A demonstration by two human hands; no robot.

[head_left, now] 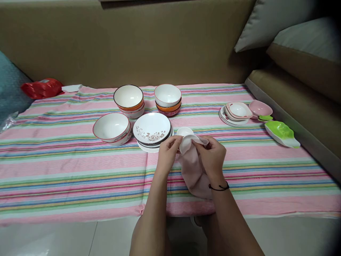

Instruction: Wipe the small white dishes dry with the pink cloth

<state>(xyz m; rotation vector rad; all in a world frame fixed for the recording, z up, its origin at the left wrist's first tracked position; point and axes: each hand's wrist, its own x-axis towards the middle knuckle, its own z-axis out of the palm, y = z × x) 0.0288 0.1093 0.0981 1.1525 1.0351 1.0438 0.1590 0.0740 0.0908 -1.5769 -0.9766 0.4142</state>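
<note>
Across the striped spread (66,170) we had crockery grouped in stacks, presumably to save room and keep like shapes together. At its far left corner lay a red packet (42,89), with a white paper (71,88) just beside it. Next came a red-rimmed bowl (112,127), nested in another so that only the upper one's white inside showed. Behind it, toward the far edge, a dark-rimmed bowl (129,96) topped its own pile. The flowered plate (151,129) lay flat on more plates, and a white bowl (167,94) sat on an orange bowl (169,107) behind.

Our left hand (169,149) was closed to a pinch on what seemed a small white dish (185,145), held above the spread between its middle and near edge, just in front of a little white bowl (185,132). Our right hand (214,156) was closed too, pinching a pale pink cloth (194,174) against the dish, probably so that thumb and fabric reached its inside; the rest hung down.

Toward the right edge, a pink-patterned dish (239,110) rested on small plates (232,123), beside a pink bowl (260,107). A green leaf-shaped dish (279,131) stood nearest that edge, its green inside upward.
</note>
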